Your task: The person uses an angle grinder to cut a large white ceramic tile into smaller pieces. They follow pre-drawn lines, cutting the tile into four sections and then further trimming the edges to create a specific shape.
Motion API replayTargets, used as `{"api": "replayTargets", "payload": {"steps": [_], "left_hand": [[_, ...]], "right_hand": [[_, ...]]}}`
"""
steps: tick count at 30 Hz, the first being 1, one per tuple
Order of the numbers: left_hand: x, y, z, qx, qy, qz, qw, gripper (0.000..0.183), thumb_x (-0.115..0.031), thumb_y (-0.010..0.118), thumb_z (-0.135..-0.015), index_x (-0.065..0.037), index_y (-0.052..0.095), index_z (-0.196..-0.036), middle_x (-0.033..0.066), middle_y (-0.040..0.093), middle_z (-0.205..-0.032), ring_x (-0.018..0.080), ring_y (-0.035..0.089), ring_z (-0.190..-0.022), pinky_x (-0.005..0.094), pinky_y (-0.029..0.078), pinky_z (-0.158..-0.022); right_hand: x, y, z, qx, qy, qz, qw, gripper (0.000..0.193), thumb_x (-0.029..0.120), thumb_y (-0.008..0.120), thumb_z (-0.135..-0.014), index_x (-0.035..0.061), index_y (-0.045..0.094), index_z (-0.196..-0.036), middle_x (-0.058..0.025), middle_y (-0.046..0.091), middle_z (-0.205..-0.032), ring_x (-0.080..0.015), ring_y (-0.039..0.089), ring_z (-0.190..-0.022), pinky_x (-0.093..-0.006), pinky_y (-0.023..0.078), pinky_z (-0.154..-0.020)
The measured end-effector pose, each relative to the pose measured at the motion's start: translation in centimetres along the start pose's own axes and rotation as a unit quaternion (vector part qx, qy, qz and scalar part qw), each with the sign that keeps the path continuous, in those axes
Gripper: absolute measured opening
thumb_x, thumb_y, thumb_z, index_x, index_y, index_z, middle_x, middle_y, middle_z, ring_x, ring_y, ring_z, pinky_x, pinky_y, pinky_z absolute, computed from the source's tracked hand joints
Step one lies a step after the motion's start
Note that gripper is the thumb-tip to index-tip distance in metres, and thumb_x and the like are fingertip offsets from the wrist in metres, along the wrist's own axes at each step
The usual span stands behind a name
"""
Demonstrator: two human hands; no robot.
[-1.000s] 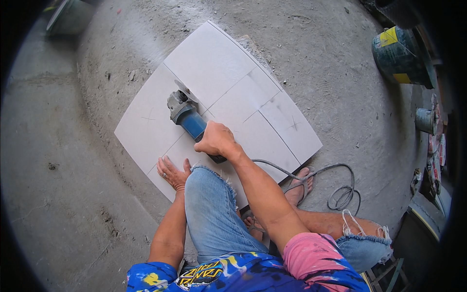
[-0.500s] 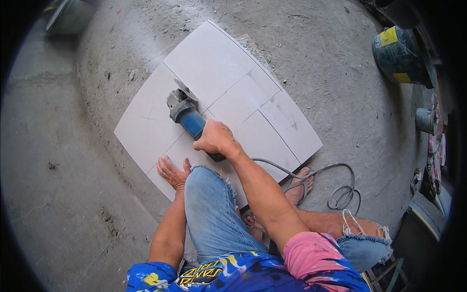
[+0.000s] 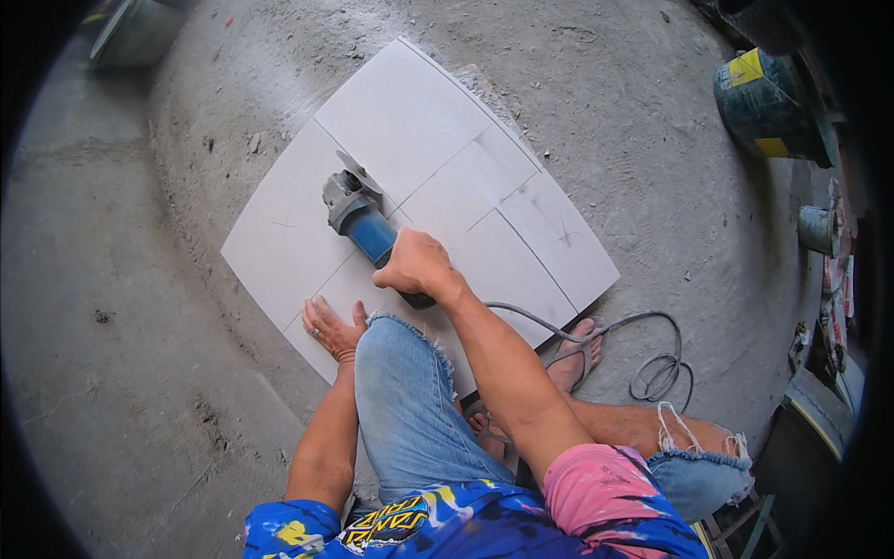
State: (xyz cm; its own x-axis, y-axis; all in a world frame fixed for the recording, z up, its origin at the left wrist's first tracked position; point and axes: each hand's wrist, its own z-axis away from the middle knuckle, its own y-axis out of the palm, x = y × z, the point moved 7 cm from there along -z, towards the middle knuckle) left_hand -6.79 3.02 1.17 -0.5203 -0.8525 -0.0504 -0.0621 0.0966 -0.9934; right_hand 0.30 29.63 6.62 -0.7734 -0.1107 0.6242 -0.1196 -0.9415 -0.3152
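Concrete floor (image 3: pixel 670 186) under 2 pale tiles (image 3: pixel 410 121), pinned flat beneath left hand (image 3: pixel 331 326) spread wide to steady them, blue angle grinder (image 3: pixel 363 224) gripped ahead by right hand (image 3: pixel 417 265), disc on the marked line, cord (image 3: pixel 596 331) trailing behind.

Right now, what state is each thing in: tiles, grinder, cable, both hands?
White tiles: flat on the concrete floor.
Angle grinder: on the tiles, disc at a seam.
Cable: loose, partly coiled.
Right hand: gripping the grinder body.
Left hand: open, flat on a tile.
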Motion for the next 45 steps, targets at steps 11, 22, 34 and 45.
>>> {"api": "replayTargets", "payload": {"steps": [11, 22, 34, 45], "left_hand": [[-0.2, -0.3, -0.1, -0.001, -0.002, 0.005, 1.0, 0.089, -0.056, 0.066, -0.088, 0.001, 0.034, -0.148, 0.0218, 0.025, -0.154, 0.0448, 0.022, -0.143, 0.0592, 0.024, -0.118], [-0.3, -0.3, 0.0, -0.003, 0.001, -0.002, 1.0, 0.09, -0.059, 0.065, -0.088, 0.001, 0.034, -0.148, 0.022, 0.024, -0.154, 0.0446, 0.022, -0.144, 0.0588, 0.024, -0.118], [-0.3, -0.3, 0.0, 0.01, -0.006, -0.003, 1.0, 0.091, -0.059, 0.066, -0.088, 0.0, 0.033, -0.149, 0.0217, 0.023, -0.155, 0.0436, 0.02, -0.145, 0.0579, 0.023, -0.119], [-0.3, -0.3, -0.1, 0.013, -0.011, 0.003, 1.0, 0.09, -0.058, 0.066, -0.088, 0.0, 0.034, -0.148, 0.0212, 0.023, -0.155, 0.0434, 0.02, -0.145, 0.0578, 0.023, -0.119]], "right_hand": [[-1.2, 0.6, 0.2, -0.025, -0.027, -0.007, 0.999, 0.047, 0.027, 0.075, -0.058, -0.0087, 0.069, -0.088, -0.0307, 0.071, -0.088, -0.0419, 0.073, -0.087, -0.0427, 0.058, -0.081], [-1.6, 0.5, 1.0, -0.02, -0.015, -0.001, 1.0, 0.051, 0.028, 0.076, -0.059, -0.0092, 0.069, -0.092, -0.0309, 0.071, -0.09, -0.0425, 0.072, -0.09, -0.0434, 0.058, -0.083], [-1.2, 0.2, 1.0, -0.017, -0.013, -0.01, 1.0, 0.045, 0.026, 0.075, -0.059, -0.0095, 0.071, -0.085, -0.0307, 0.071, -0.087, -0.0421, 0.073, -0.087, -0.0427, 0.058, -0.082], [-1.1, 0.2, 0.6, -0.026, -0.012, -0.008, 1.0, 0.044, 0.026, 0.074, -0.058, -0.0092, 0.071, -0.084, -0.031, 0.071, -0.086, -0.0415, 0.073, -0.087, -0.0422, 0.058, -0.082]]}}
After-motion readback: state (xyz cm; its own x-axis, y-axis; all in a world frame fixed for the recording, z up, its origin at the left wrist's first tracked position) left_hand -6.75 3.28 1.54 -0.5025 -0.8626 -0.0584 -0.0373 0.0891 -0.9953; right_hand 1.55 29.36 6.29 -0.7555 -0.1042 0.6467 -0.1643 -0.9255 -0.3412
